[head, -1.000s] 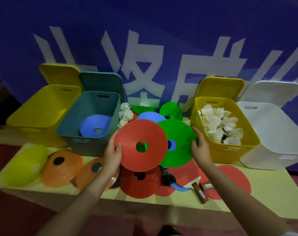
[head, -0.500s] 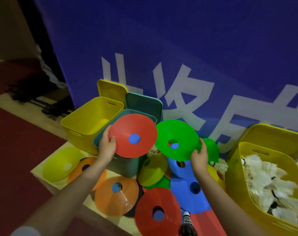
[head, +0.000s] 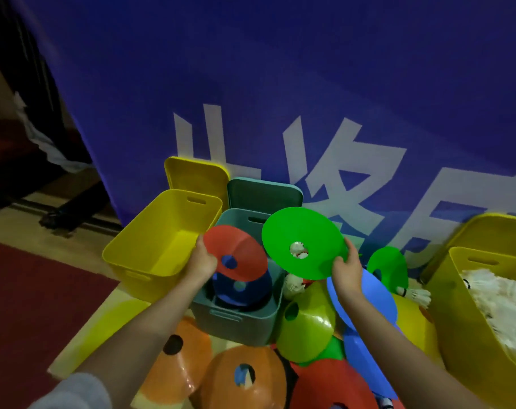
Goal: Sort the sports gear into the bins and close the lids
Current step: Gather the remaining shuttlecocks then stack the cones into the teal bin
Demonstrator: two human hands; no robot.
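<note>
Red disc (head: 236, 252): flat cone marker with centre hole, frame centre-left. Held at its left rim by the left hand (head: 202, 261), fingers clamped on the edge. Tilted, face toward the camera, lower edge dipping into the teal bin (head: 239, 317). A blue disc (head: 240, 289) lies inside that bin beneath it.

Green disc (head: 305, 243): same type, frame centre. Held at its right rim by the right hand (head: 345, 268), fingers clamped on the edge. Face tilted toward the camera, up and left of the hand, above the bin's right edge.

Bins: yellow bin (head: 162, 240) left of the teal one, open; its yellow lid (head: 196, 175) and the teal lid (head: 264, 194) stand upright behind. A second yellow bin (head: 475, 320) at right frame edge holds white shuttlecocks (head: 498, 299).

Loose on the surface (head: 82, 335), lower frame: two orange discs (head: 242, 376), lime cone (head: 307, 323), blue discs (head: 366, 305), red disc, small green disc (head: 389, 267), one shuttlecock.

Writing: blue banner (head: 280, 84) behind carries large white characters, only partly in frame, not readable.
</note>
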